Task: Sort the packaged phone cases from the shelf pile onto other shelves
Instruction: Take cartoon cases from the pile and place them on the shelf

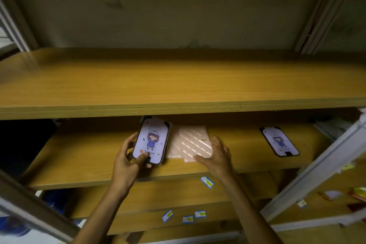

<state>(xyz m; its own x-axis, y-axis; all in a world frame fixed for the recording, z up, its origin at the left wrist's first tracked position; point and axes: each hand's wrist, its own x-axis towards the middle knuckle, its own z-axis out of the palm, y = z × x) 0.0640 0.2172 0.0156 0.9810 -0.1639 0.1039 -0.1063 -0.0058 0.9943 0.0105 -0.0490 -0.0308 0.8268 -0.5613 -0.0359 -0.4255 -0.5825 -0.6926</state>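
Note:
My left hand [128,161] grips a packaged phone case [151,141] printed with a cartoon child in a blue coat, held tilted above the middle shelf [83,166]. Beside it, two pink cases with shiny diagonal stripes [195,143] lie overlapping on that shelf. My right hand [216,154] rests on the right lower corner of the top pink case, thumb along its bottom edge. A second cartoon case [279,141] lies flat farther right on the same shelf.
A bare wooden shelf [178,81] spans the view above. Lower shelves carry several small blue-and-yellow labels [207,182]. Metal uprights [316,172] frame the right side, another [35,210] the left. Coloured packets [358,194] sit at the far right.

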